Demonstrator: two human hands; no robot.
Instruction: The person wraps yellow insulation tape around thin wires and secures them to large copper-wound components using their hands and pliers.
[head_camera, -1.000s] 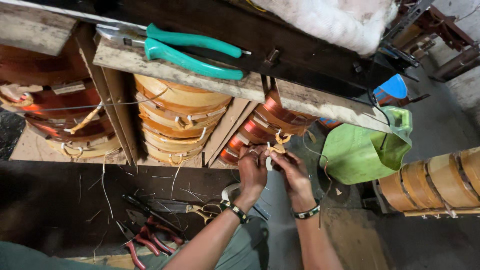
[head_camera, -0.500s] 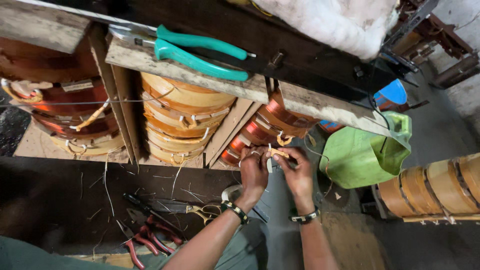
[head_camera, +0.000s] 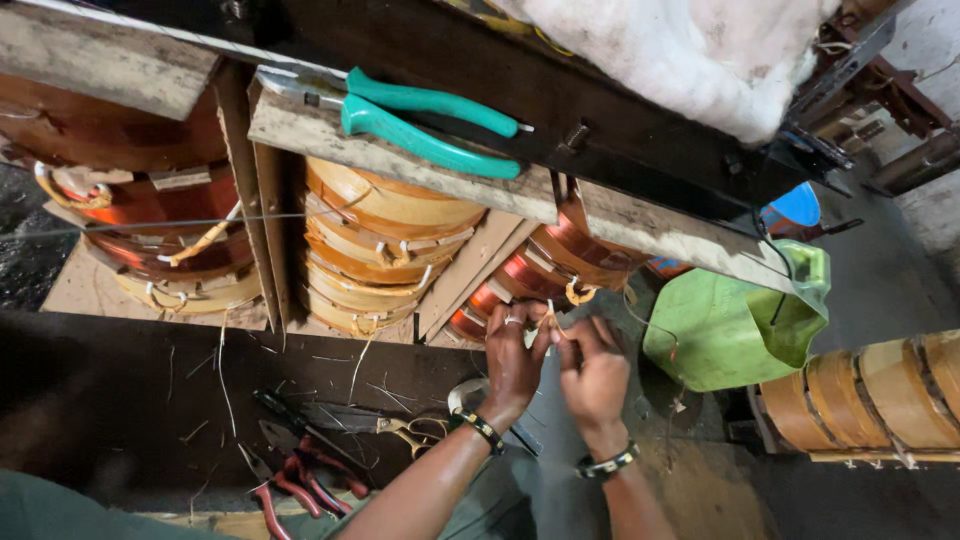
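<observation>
Your left hand (head_camera: 515, 352) and right hand (head_camera: 595, 368) are up against the lowest copper coil (head_camera: 540, 270), fingers of both pinched closed on a thin pale tie strip (head_camera: 549, 322) at its near face, just below the plank edge. The strip is short and narrow, and its long axis runs roughly upright between your hands, its top end toward the coil. The coil itself is a glossy orange-red winding, tilted, its layers slanting from lower left to upper right, with cream ties knotted across it. Left of it sits a second coil stack (head_camera: 375, 250), amber and banded, and further left a darker third coil (head_camera: 150, 230); upright wooden slats separate them. Above, a rough grey wooden plank (head_camera: 300, 130) carries teal-handled pliers (head_camera: 430, 120), handles pointing right, jaws left. That plank and the dark steel frame (head_camera: 560, 90) overhang your work and shade the coil tops. On the dark bench (head_camera: 120, 400) near its front edge lie scissors (head_camera: 400, 428) with brass loops and red-handled pliers (head_camera: 300, 480), among loose fibre strands. Right of your hands stands a green plastic jug (head_camera: 730, 330), with tan wound cylinders (head_camera: 870, 390) beyond. White wadding (head_camera: 700, 50) hangs over the frame top.
</observation>
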